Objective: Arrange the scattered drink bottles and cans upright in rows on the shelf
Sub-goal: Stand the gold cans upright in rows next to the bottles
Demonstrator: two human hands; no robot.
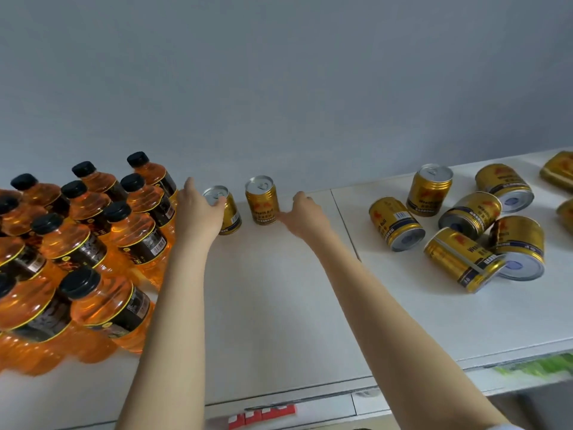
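Gold can (231, 214) upright, clamped in left grip (198, 209), second can (261, 200) beside right grip (307, 216), fingers apart

Cans (261, 200) are showing glossy gold metal, silvery lids (259, 183). Bottles (130, 240) at left of frame are looking clear shiny plastic, black matt caps (116, 211). Shelf (279, 305) is looking smooth matt white.

Shop: stocked shelf (279, 305), red price tags (263, 414) (front edge).

Soft even light, wide-angle bending, slight blur.
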